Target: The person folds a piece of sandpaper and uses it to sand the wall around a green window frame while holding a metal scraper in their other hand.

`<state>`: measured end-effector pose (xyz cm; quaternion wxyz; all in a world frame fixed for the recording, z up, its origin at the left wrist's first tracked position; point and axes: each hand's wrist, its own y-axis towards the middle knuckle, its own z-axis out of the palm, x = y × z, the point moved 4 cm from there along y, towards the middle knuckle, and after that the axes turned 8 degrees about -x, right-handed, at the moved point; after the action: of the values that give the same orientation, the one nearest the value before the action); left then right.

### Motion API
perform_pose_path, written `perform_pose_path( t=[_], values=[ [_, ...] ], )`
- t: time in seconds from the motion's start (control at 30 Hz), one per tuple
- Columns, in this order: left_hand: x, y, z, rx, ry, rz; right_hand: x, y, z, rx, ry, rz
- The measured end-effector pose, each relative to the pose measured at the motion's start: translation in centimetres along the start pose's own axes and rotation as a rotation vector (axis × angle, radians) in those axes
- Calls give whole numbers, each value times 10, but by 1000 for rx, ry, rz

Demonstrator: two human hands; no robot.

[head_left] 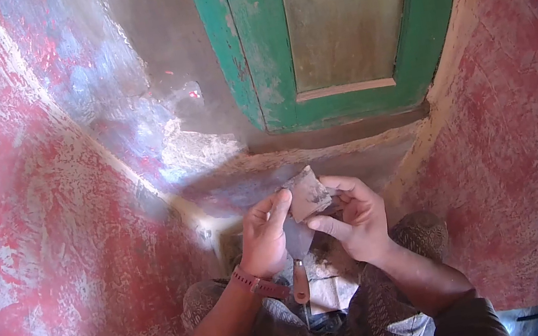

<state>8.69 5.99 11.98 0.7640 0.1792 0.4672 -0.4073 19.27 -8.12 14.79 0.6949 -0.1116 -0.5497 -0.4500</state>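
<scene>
A small, worn square piece of sandpaper (308, 195), greyish-brown with dark smudges, is held up between both hands. My left hand (269, 235) pinches its left edge with the thumb on top; a dark red band circles that wrist. My right hand (355, 216) grips its right side, thumb at the lower edge and fingers partly hidden behind. Just below the piece is a scraper (300, 282) with a broad grey blade and a wooden handle pointing down; what supports it is not clear.
A green door (270, 83) with a dull panel stands ahead above a ledge (336, 150). Patchy red walls (88, 267) flank both sides. My patterned trouser legs (273, 329) are below, with a pale square (331, 292) between them.
</scene>
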Motion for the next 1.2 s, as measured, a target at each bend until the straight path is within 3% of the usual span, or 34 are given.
perform_pose_path(
  t=[0.1,0.3,0.4,0.43,0.67,0.77,0.87,0.97,1.07,1.2],
  values=[
    [-2,-3,7,1,-30,-39,-2,-2,-2,-49,-58,-21],
    [17,-2,-2,126,-65,-155,-4,4,-7,170,-229,-215],
    [23,-6,4,166,-54,-209,-8,-3,7,126,52,-22],
    [24,-8,6,175,-74,-212,-9,-1,5,205,-32,-67],
    [19,-12,13,184,58,-204,-10,9,-4,153,303,185],
    [25,-8,12,104,121,-144,-8,13,-7,106,405,229],
    [14,-6,4,35,378,-27,-5,16,-11,68,445,247],
    [-1,-7,0,-5,616,227,-11,18,-18,75,447,256],
    [-27,-19,13,-34,612,474,-7,15,-15,64,394,341],
    [-18,-28,5,-122,301,429,-3,12,-6,36,232,412]
  ],
)
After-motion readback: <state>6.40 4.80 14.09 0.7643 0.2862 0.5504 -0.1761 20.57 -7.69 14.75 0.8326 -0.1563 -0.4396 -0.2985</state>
